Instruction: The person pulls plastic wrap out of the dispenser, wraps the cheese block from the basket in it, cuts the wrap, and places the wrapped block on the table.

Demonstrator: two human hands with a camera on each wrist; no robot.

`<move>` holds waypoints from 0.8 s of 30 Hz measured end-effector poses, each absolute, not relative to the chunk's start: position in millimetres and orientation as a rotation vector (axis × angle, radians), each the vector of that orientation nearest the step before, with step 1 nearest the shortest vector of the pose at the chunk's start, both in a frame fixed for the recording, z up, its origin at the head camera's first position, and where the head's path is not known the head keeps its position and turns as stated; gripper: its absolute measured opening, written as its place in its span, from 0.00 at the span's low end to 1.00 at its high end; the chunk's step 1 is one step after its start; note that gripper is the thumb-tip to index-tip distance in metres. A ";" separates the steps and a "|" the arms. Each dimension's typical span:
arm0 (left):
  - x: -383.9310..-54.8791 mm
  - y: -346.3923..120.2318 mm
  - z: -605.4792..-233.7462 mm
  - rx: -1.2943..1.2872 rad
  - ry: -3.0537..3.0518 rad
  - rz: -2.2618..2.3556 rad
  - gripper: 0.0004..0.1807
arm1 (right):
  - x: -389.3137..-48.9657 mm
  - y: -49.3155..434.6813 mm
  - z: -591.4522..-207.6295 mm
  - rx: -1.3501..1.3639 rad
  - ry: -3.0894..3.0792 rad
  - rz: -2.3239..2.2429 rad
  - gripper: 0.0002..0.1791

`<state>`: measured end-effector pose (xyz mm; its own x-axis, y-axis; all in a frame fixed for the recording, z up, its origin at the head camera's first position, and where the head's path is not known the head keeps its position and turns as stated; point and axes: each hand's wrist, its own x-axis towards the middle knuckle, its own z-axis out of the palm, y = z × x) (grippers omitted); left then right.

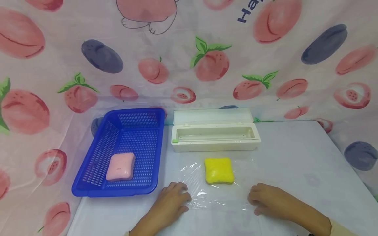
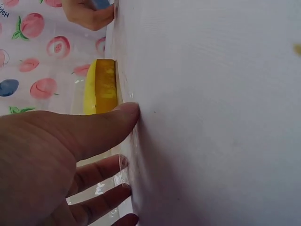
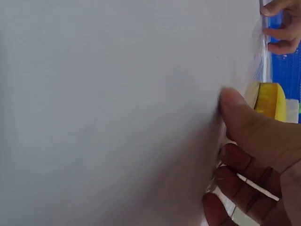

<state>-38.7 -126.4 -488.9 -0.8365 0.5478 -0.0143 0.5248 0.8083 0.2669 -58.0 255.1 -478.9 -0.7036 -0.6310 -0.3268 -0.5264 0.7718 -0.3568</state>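
A clear sheet of cling film lies spread on the table, wrinkled and shiny at its left side. On its middle sits a yellow, square, pillow-shaped block that looks like a bar of soap. My left hand is at the film's left edge, fingers spread and fingertips touching it; the thumb stands apart from them. At the right edge, the loosely bent fingers of my right hand touch the film, with a gap between thumb and fingers. The block lies between both hands, touched by neither.
A blue perforated basket stands at the left, with a pink block of similar shape inside. Behind the film is a long white dispenser box, its lid raised and a green slider at its left end. A fruit-print cloth hangs behind.
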 end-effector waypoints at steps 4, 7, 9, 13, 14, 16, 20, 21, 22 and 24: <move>-40.0 -127.3 -493.4 0.882 2.929 0.397 0.07 | -56.7 262.8 -480.7 -0.926 2.553 -0.379 0.08; -39.3 -126.6 -496.0 0.880 2.948 0.423 0.04 | -53.0 265.7 -480.4 -0.922 2.593 -0.401 0.08; -38.8 -125.6 -497.0 0.865 2.943 0.443 0.02 | -51.1 267.4 -481.0 -0.904 2.614 -0.400 0.06; -38.5 -123.9 -497.4 0.815 2.897 0.414 0.14 | -51.0 270.0 -483.6 -0.852 2.657 -0.393 0.03; -38.7 -122.9 -497.5 0.804 2.885 0.391 0.17 | -51.4 271.0 -484.0 -0.854 2.674 -0.404 0.03; -39.7 -120.4 -497.9 0.798 2.882 0.333 0.21 | -52.7 272.6 -484.1 -0.868 2.714 -0.432 0.02; -42.6 -114.8 -499.4 0.830 2.941 0.245 0.13 | -58.8 274.2 -481.8 -0.910 2.772 -0.519 0.02; -43.3 -113.9 -498.8 0.838 2.960 0.239 0.10 | -60.5 274.0 -481.2 -0.918 2.790 -0.537 0.04; -43.4 -112.6 -498.0 0.840 2.968 0.241 0.08 | -61.5 274.1 -480.1 -0.914 2.803 -0.553 0.06; -43.1 -110.3 -495.7 0.833 2.971 0.244 0.09 | -63.2 274.4 -478.2 -0.905 2.828 -0.579 0.07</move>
<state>-43.1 -110.3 -495.7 -0.8540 0.5202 -0.0023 0.5128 0.8427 0.1641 -63.2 274.4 -478.2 -0.8147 -0.5799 0.0051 -0.5353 0.7485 -0.3914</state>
